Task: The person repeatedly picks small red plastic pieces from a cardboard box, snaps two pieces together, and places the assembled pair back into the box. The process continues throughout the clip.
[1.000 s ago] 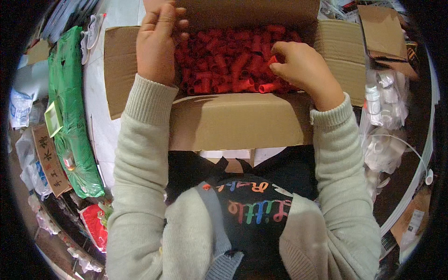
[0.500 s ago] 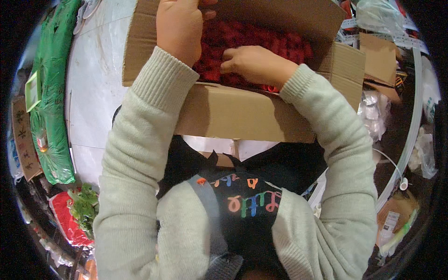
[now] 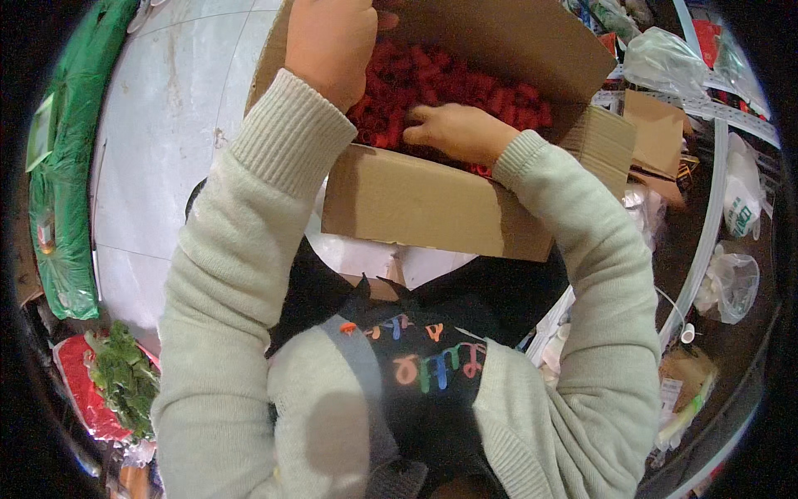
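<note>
A brown cardboard box (image 3: 416,200) stands in front of me, its flaps folded open. Many small red tube-shaped pieces (image 3: 507,104) lie heaped inside. My right hand (image 3: 465,133) reaches in over the front wall, low against the pieces, its fingers curled together; whatever is between the fingertips is hidden. At the box's left side, my left hand (image 3: 332,50) is raised over the red pieces and partly cut off by the top edge. Its visible fingers bend inward, and what they hold, if anything, does not show.
On the left lies a long green plastic-wrapped bundle (image 3: 71,191) beside pale floor tiles (image 3: 166,125). Leafy greens (image 3: 125,374) rest on a red bag at lower left. Clear plastic bags (image 3: 665,62), a smaller open carton (image 3: 657,133) and a pale rail (image 3: 706,224) line the right.
The view has shifted somewhat, so the box and surroundings sit differently. My right hand still works low among the red pieces; my left hand stays raised at the box's left.
</note>
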Demonstrator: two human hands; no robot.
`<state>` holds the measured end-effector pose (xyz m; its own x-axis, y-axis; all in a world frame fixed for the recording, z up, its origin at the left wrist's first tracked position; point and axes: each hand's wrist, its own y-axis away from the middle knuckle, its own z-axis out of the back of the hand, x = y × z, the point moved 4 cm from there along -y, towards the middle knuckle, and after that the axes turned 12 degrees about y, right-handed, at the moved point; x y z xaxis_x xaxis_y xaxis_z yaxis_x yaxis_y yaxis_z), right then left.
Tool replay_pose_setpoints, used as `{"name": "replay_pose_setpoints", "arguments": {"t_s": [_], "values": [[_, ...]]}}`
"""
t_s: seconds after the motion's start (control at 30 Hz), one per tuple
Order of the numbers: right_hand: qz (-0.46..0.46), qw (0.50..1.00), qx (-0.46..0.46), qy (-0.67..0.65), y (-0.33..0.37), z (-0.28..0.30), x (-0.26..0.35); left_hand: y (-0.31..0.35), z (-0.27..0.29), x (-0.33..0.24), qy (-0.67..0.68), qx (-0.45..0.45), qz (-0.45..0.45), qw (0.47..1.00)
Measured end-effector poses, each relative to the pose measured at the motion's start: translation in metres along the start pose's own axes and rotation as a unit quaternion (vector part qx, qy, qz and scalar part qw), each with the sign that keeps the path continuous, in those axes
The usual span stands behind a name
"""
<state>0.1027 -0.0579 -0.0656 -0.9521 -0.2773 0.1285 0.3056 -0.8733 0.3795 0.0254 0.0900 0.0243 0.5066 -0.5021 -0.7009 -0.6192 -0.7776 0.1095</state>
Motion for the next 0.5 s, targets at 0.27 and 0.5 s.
{"name": "replay_pose_setpoints", "arguments": {"t_s": [0.27,0.5], "values": [[-0.205,0.646,-0.154,-0.719,0.033,0.014,-0.045,0.0,0.003,0.0,-0.003,0.013,0.005,1.0],[-0.279,0.881,-0.015,-0.382,0.007,0.007,-0.034,0.002,-0.003,0.004,-0.03,0.007,0.022,0.999]]}}
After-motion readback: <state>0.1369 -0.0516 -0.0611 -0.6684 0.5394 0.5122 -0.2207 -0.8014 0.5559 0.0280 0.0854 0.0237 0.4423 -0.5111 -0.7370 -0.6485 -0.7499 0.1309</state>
